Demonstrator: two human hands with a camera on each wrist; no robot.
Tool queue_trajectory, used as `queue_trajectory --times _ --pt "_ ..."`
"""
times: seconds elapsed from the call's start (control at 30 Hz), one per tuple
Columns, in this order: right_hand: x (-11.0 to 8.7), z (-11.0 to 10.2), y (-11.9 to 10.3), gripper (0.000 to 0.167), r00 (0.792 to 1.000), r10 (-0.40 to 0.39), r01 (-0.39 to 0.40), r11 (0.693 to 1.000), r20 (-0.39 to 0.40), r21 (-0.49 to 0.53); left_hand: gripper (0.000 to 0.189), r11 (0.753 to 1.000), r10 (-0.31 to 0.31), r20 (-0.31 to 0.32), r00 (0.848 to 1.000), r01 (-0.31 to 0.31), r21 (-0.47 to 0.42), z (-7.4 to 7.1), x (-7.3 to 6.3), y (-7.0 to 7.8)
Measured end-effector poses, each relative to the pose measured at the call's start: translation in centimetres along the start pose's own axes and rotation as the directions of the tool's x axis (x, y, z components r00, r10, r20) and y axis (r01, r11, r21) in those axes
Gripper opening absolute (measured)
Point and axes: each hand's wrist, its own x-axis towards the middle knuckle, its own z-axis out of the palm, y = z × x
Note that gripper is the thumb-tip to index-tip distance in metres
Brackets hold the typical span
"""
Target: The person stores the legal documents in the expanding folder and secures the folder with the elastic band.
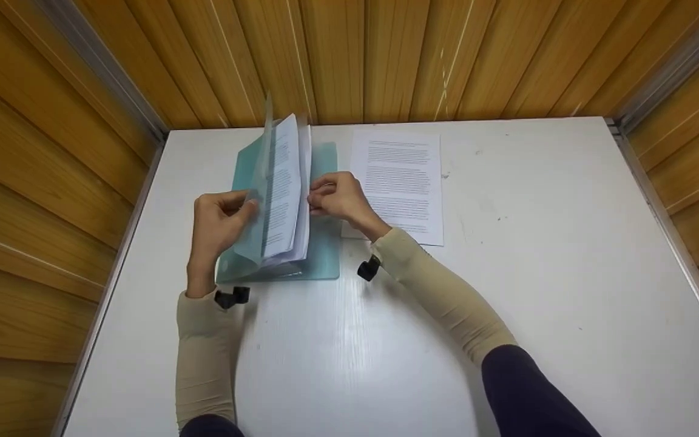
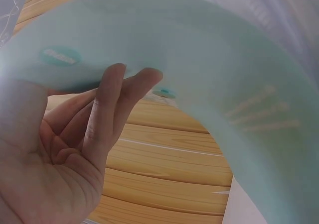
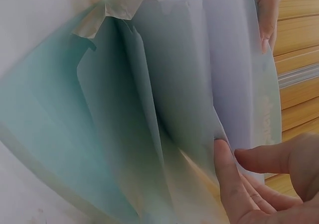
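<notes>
A teal plastic folder point(image 1: 324, 255) lies on the table, its translucent front cover point(image 1: 258, 176) lifted and bent upward. My left hand point(image 1: 219, 221) pinches that cover by its outer edge between thumb and fingers. Inside stand several sheets of paper point(image 1: 283, 188), one with printed lines facing left. With thumb and fingertips, my right hand point(image 1: 340, 197) pinches the edge of the white sheets on their right side. In the right wrist view, the fanned sheets point(image 3: 179, 74) and clear sleeves spread apart, and the right thumb and index finger point(image 3: 227, 159) close on one edge.
A printed page point(image 1: 398, 176) lies flat to the right of the folder, partly behind the right wrist. Wood-patterned panels point(image 1: 386, 60) rise behind and beside the white table point(image 1: 537, 273). A small black camera mount is on each wrist.
</notes>
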Motion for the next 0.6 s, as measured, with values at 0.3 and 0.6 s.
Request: queue_trajectory --times 0.3,0.6 --pt "-0.7 -2.3 -0.5 0.027 0.999 -0.042 0.042 0.999 -0.010 -0.034 0.020 1.000 -0.009 -0.004 1.000 0.009 0.014 0.0 0.3 -0.1" --pt "-1.4 -5.5 -0.7 0.027 0.996 -0.084 0.079 0.989 -0.032 -0.128 0.021 1.000 -0.011 -0.001 1.000 0.011 0.019 0.1 0.4 -0.2"
